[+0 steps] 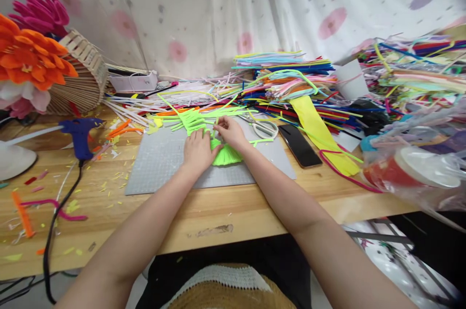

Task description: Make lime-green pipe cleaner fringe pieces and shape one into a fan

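A neon green piece made of pipe cleaners (226, 156) lies on the grey cutting mat (156, 163), partly hidden under my hands. My left hand (198, 151) presses on it and holds it, thumb towards the right and fingertips over the green strands. Beside it, my right hand (230, 132) is closed in a pinch, with a green pipe cleaner rising at its fingertips. Further back, a row of neon green pipe cleaners (191, 119) spreads beyond my left fingers. White-handled scissors (265, 129) lie just right of my right hand.
A blue glue gun (80, 137) with a black cord stands at left, near an orange flower (29, 52) and a basket (85, 76). Right of the mat lie a phone (300, 146), a yellow strip (324, 134) and a plastic-wrapped cup (411, 168). Pipe-cleaner bundles (287, 83) pile up behind.
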Tool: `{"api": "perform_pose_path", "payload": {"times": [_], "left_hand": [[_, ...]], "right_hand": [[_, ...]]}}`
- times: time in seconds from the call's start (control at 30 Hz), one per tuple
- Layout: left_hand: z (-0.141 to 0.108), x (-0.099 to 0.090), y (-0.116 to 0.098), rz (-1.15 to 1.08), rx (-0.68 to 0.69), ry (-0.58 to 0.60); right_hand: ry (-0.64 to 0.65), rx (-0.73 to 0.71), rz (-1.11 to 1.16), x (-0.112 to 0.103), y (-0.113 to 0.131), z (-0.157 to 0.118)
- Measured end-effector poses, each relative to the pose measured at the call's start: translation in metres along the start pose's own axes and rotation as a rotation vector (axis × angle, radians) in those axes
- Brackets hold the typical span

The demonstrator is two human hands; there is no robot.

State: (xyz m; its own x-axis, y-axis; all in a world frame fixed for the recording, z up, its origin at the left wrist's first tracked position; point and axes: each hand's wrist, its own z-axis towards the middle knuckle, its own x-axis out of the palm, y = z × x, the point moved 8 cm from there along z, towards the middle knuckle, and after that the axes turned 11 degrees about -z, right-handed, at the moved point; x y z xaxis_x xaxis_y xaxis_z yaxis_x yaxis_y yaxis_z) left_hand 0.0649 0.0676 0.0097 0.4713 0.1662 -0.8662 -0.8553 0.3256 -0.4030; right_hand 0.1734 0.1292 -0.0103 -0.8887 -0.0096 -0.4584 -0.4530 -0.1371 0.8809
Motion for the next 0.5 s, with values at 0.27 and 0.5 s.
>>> {"api": "perform_pose_path", "payload": {"times": [0.27, 0.5], "left_hand": [[0.009, -0.006, 0.016, -0.155, 0.117, 0.028], [0.012, 0.001, 0.021, -0.141, 0.002, 0.092]], "right_hand": [[0.065, 0.012, 0.222, 0.007, -0.007, -0.006], [0.116, -0.052, 0.092, 0.007, -0.004, -0.009]]}}
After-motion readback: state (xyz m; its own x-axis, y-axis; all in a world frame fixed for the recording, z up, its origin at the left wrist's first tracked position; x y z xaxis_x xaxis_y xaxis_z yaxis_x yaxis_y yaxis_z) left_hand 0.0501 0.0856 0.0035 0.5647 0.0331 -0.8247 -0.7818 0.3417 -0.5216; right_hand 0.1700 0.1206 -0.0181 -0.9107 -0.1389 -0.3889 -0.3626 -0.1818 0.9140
